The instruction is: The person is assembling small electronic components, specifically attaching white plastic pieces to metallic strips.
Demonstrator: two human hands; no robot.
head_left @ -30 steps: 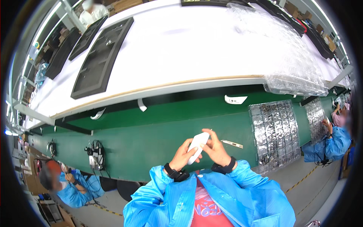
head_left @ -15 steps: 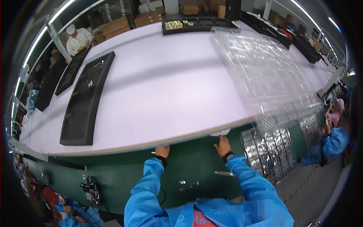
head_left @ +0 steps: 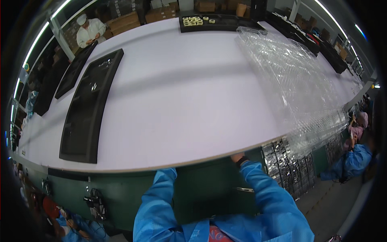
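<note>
Both my forearms in blue sleeves reach forward beneath the front edge of a raised white tabletop (head_left: 189,121). Past the left sleeve cuff (head_left: 166,174), my left hand is entirely hidden under that edge. Of my right hand (head_left: 237,157), only the back near the dark wristband (head_left: 242,160) shows; its fingers are covered, so what they touch or hold cannot be seen. Below lies a green work surface (head_left: 205,189), where a slim silvery tool (head_left: 244,189) rests beside my right forearm.
Clear plastic trays (head_left: 298,84) are stacked on the tabletop's right, overhanging silvery packed sheets (head_left: 290,165). Long black trays (head_left: 86,117) lie at left; another black tray (head_left: 221,24) holds pale pieces at the back. Co-workers sit or stand at far left (head_left: 89,30), lower left and right (head_left: 354,159).
My hands have gone forward under the tabletop's edge; the left has vanished and the right is mostly covered. The view has shifted slightly, and the white item near my right hand is out of sight.
</note>
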